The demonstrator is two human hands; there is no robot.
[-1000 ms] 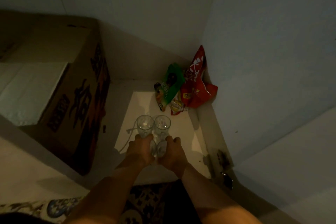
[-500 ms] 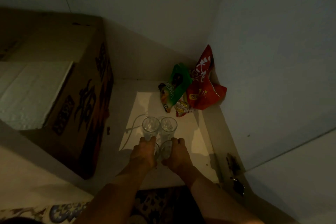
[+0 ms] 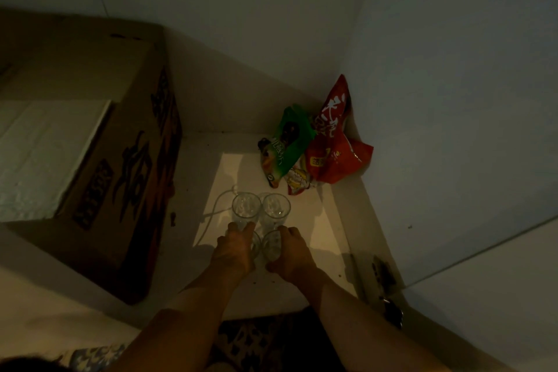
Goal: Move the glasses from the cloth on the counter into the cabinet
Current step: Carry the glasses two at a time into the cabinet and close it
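Glasses are inside the cabinet (image 3: 320, 229), right of the cardboard box (image 3: 90, 160): two standing glasses (image 3: 246, 208) behind, the left hand (image 3: 232, 251) gripping a third glass (image 3: 256, 243), the right hand (image 3: 290, 254) gripping a fourth glass (image 3: 271, 246). Best to seat both bases flat, without knocking the standing pair or snack bags (image 3: 317, 148), before letting go.

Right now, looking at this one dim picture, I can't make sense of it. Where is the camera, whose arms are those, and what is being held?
There is no machine here, only a person's two bare arms. The picture comes from a camera worn on the head, looking forward and down. The left hand grips the left-hand glass, mostly hidden, and the right hand grips the right-hand glass. They sit side by side low at the pale shelf of a cabinet. Just beyond stand the back left glass and the back right glass, both upright. In the far right corner lie a red snack bag and a green snack bag. A cardboard box fills the left.
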